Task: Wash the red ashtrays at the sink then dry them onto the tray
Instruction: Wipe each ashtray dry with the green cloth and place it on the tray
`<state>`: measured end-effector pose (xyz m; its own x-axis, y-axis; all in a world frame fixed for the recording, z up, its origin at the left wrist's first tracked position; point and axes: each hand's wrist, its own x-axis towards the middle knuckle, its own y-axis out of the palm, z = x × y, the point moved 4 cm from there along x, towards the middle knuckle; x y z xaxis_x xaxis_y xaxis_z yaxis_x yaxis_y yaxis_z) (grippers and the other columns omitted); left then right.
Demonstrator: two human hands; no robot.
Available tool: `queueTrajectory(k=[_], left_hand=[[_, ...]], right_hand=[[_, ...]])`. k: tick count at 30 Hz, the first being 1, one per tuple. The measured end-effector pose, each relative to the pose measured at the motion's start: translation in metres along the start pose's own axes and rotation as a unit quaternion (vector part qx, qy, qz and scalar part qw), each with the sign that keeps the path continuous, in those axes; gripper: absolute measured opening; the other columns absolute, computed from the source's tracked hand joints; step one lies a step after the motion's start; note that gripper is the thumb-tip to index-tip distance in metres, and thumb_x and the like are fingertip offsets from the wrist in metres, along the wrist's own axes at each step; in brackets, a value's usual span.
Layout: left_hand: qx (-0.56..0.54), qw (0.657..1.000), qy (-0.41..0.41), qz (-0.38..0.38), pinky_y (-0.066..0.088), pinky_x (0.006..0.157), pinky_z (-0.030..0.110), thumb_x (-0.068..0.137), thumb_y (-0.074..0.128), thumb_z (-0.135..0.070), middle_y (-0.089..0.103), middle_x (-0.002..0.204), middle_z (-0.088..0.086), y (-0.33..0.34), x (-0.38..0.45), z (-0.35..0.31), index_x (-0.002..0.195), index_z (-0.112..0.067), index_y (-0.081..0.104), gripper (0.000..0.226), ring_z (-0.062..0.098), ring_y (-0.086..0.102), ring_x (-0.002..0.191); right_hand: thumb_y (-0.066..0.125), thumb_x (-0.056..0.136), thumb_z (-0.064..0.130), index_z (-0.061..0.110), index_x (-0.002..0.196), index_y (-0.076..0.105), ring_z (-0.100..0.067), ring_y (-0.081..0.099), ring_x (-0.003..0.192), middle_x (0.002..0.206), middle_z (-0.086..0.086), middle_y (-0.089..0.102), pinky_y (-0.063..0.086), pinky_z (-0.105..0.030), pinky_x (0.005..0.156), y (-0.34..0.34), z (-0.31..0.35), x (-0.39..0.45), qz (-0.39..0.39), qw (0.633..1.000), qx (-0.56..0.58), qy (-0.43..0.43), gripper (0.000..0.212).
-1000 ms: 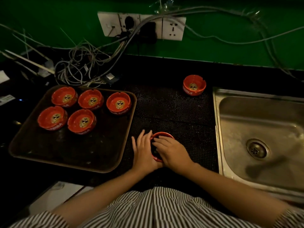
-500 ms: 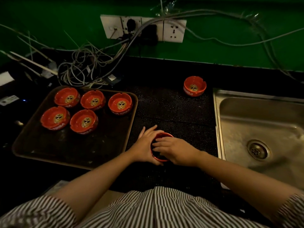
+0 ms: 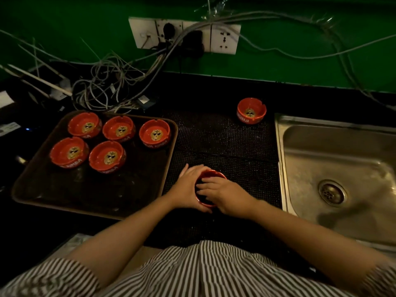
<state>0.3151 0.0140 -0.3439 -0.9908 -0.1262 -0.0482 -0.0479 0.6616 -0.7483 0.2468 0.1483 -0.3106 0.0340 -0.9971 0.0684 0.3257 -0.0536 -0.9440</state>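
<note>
A red ashtray sits on the black mat between the tray and the sink. My left hand cups its left side, fingers curled round the rim. The fingers of my right hand lie spread and fairly straight inside the bowl, pressing on something dark that I cannot identify. Several red ashtrays with a gold lion print stand upright in two rows at the far end of the brown tray. One more red ashtray stands alone at the mat's far right corner.
A steel sink with a round drain lies on the right, dry-looking. A tangle of cables hangs from the wall sockets behind the tray. The near half of the tray holds nothing.
My left hand went from lying flat beside the ashtray to wrapping round its side. My right hand's fingers shifted inside the bowl. The ashtray stayed in place.
</note>
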Motion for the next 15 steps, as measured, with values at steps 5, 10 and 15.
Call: queueTrajectory(k=[5,10,15], left_hand=[[0.002,1.000,0.019,0.009,-0.010,0.121,0.045,0.050,0.083,-0.064,0.027,0.158,-0.005,-0.001,-0.001,-0.004,0.153,-0.026,0.022,0.125,0.005,-0.001,0.150],[0.018,0.969,-0.129,-0.210,-0.004,0.121,0.047,0.074,0.064,-0.054,0.033,0.151,-0.006,0.026,-0.029,-0.028,0.149,-0.017,0.032,0.089,0.014,0.013,0.148],[0.019,0.978,-0.106,-0.176,-0.017,0.119,0.043,0.071,0.062,-0.057,0.033,0.148,-0.010,0.021,-0.022,-0.017,0.145,-0.019,0.036,0.088,0.007,0.015,0.147]], right_hand=[[0.062,0.090,0.018,0.013,0.125,0.064,-0.019,0.047,0.130,0.133,-0.002,0.060,0.024,-0.028,0.115,-0.005,-0.008,0.001,0.031,0.999,-0.008,0.003,0.035],[0.058,0.087,0.022,0.012,0.120,0.067,-0.024,0.057,0.121,0.126,-0.006,0.064,0.041,-0.037,0.105,0.016,0.017,0.005,-0.099,0.965,-0.056,0.238,0.036],[0.054,0.089,0.022,0.013,0.122,0.066,-0.023,0.053,0.125,0.129,-0.005,0.062,0.037,-0.037,0.110,0.016,0.021,0.005,-0.092,0.974,-0.054,0.198,0.037]])
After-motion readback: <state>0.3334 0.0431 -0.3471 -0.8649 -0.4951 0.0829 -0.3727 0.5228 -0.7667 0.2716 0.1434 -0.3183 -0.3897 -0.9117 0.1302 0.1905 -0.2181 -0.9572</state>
